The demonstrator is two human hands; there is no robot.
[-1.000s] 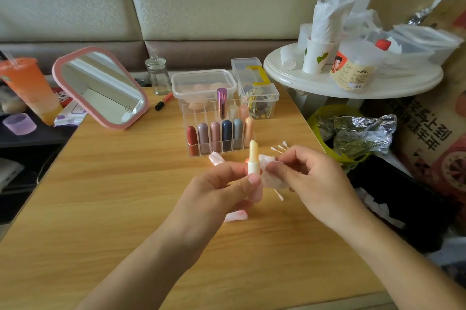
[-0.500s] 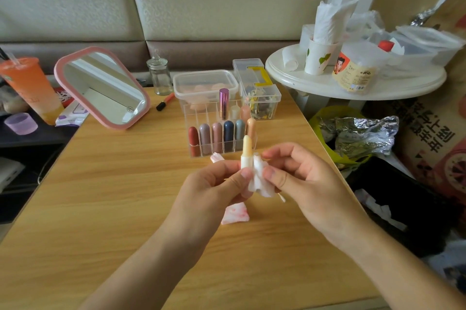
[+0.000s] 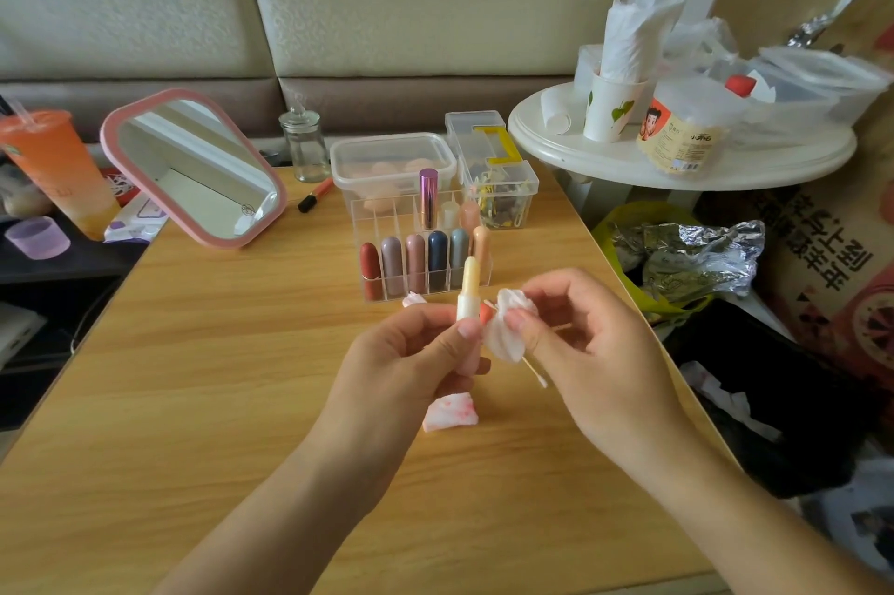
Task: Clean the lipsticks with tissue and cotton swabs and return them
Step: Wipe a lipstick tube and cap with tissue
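Note:
My left hand (image 3: 406, 352) grips an uncapped lipstick (image 3: 469, 289) upright above the table, its pale yellow stick pointing up. My right hand (image 3: 580, 333) pinches a crumpled white tissue (image 3: 508, 328) just to the right of the tube; a small gap shows between tissue and tube. A cotton swab (image 3: 534, 372) pokes out under the right fingers. Behind stands a clear organizer (image 3: 382, 217) with several capped lipsticks (image 3: 416, 260). A pink-stained tissue (image 3: 450, 410) lies on the wooden table (image 3: 217, 377) under my hands.
A pink mirror (image 3: 193, 168), glass jar (image 3: 305, 144), clear lidded box (image 3: 392, 159) and clip box (image 3: 493, 173) stand at the back. An orange drink cup (image 3: 58, 168) is far left. To the right are a white round side table (image 3: 677, 159) with tissues and a bin with foil (image 3: 701, 251).
The tissue was pressed against the tube half a second ago; my right hand has now drawn it slightly away to the right. The lipstick stays upright in my left hand.

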